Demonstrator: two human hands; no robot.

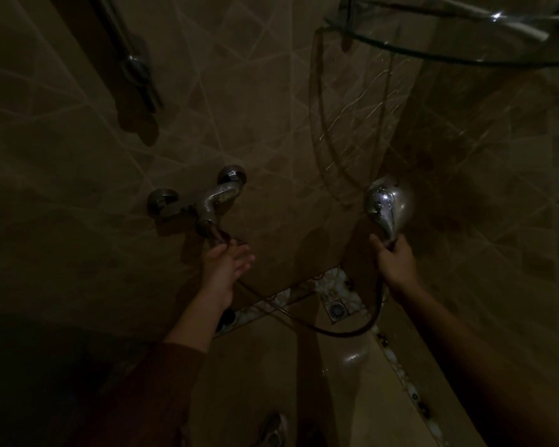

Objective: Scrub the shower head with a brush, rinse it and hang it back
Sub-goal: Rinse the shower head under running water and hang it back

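Shower corner, dim light, tiled walls.

1. Mixer tap (207, 201): chrome, fixed to the wall on two round mounts. Landmark for the entries below. Its lever (218, 234) slants down from the body.
2. Left hand (228, 260): just below the tap, fingers straight and spread slightly, touching the tip of the lever. It grips nothing.
3. Shower head (388, 201): chrome, well to the right of the tap at about the same height, off its holder, its back toward the camera and its face toward the wall corner.
4. Right hand (396, 261): below the shower head, fingers curled tight round its handle. The two hands are well apart.
5. Hose (336, 331): dark, runs from beneath the tap, sags in a loop below and to the right, and rises to the handle in the right hand.
6. Water streaks (362, 124): fine bright lines across the wall above and right of the tap, over the shower head.
7. Floor drain (336, 308): square grating in patterned floor tile, below and right of the tap, between the two forearms.
8. Slide rail (136, 69): metal bar with a bracket, on the wall above and left of the tap.
9. Glass shelf (433, 54): curved corner shelf, far above and right of the tap. One pale, long item (513, 24) lies on it; too blurred to identify.
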